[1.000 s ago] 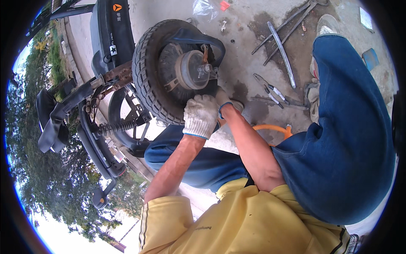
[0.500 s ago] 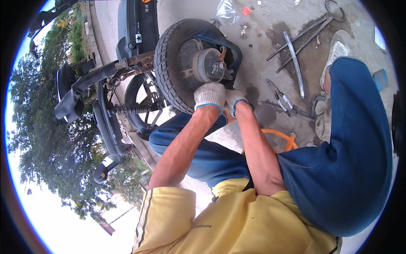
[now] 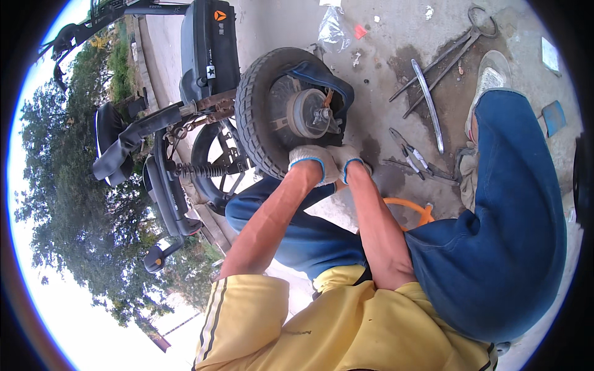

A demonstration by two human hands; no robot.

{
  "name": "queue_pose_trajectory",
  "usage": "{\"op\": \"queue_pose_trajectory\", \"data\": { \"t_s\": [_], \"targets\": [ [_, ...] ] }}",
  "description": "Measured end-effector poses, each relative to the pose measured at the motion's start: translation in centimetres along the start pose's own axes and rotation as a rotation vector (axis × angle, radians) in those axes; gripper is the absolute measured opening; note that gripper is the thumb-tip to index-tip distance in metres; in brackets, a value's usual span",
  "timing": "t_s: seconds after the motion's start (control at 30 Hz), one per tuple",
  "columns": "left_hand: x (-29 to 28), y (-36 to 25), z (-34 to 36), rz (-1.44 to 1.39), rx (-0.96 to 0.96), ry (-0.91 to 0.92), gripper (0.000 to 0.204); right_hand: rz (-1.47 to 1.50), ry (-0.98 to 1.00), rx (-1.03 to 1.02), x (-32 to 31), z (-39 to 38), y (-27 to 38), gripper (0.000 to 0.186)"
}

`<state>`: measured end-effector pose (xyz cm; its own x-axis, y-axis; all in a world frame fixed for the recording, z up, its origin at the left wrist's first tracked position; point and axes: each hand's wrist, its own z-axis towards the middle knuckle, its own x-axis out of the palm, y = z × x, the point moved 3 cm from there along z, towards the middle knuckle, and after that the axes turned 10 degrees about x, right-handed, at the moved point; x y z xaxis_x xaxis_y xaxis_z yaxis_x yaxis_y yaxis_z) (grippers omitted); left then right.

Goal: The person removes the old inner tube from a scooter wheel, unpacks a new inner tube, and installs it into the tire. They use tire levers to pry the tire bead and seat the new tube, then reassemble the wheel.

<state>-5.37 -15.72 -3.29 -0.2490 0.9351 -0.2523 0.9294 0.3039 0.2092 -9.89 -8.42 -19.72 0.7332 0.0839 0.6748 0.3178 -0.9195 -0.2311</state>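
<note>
A knobbly black tire (image 3: 252, 117) stands upright on the rear wheel of an electric scooter lying or tilted on its side. In its middle sits a round metal hub (image 3: 307, 115) with an axle nut. A dark inner tube (image 3: 339, 83) bulges out of the tire's right side and runs down toward my gloves. My left hand (image 3: 311, 157), in a white knit glove, is closed at the tire's lower edge; its fingertips are hidden. Right beside it, my right hand (image 3: 344, 158), gloved too, is closed where the tube comes down. What lies between the hands is not visible.
On the concrete to the right lie long-handled tongs (image 3: 455, 59), a metal tire lever (image 3: 428, 105) and pliers (image 3: 408, 151). Behind my forearm is an orange ring-shaped thing (image 3: 411, 209). The scooter's black body (image 3: 210, 55) stands at the upper left. A plastic bag (image 3: 334, 29) lies beyond the wheel.
The whole view has shifted, so wheel and scooter sit lower and farther right. My hands remain at the tire's lower edge and now press closer together.
</note>
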Motion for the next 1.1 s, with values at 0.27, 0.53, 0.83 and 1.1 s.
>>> {"op": "queue_pose_trajectory", "data": {
  "t_s": [0.27, 0.53, 0.83, 1.1],
  "targets": [
    [3.6, -3.5, -8.0, 0.221, 0.232, -0.896, 0.057, 0.18, -0.47, -0.35, -7.1, -2.8, 8.2, 0.082],
    [2.5, 6.0, -8.1, -1.022, -0.504, -1.466, 0.099, 0.056, -0.362, -0.434, -4.1, -2.8, 7.8, 0.075],
    [-2.6, 8.4, -8.7, -0.84, -0.399, -1.337, 0.085, -0.055, -0.321, -0.472, -4.2, -2.4, 7.5, 0.073],
    [-0.1, 8.2, -9.3, -0.931, -0.458, -1.348, 0.087, -0.144, -0.333, -0.559, -2.4, -2.2, 9.6, 0.081]
  ]
}}
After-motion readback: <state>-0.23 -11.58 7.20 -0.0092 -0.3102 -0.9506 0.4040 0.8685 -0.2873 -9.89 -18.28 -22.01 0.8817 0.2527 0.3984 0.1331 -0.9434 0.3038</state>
